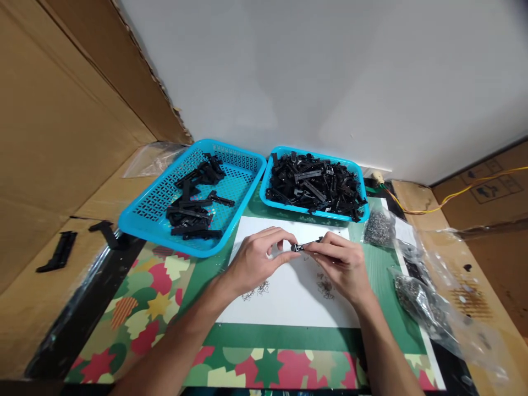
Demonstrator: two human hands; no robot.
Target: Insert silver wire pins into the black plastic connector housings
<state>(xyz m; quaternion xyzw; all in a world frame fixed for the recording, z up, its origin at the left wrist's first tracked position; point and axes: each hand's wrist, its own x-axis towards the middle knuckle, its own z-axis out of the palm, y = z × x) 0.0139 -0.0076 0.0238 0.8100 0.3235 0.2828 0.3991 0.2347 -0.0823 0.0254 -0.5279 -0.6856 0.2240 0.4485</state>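
Note:
Between my two hands, over a white sheet (284,308), is a narrow black plastic part (303,246). My left hand (264,253) pinches its left end between thumb and fingers. My right hand (340,261) closes on its right side, fingertips pressed together; whether a tiny piece is also in them I cannot make out. On the sheet, a small pile of thin metal springs or clips (325,287) lies beside my right hand. Another such pile (260,287) lies near my left wrist, partly hidden by it.
A blue basket (136,234) at the left holds some black parts; a second blue basket (317,215) behind my hands is heaped with them. Clear bags of small metal pieces (421,297) lie at the right. Loose black parts (61,250) rest on cardboard at the left.

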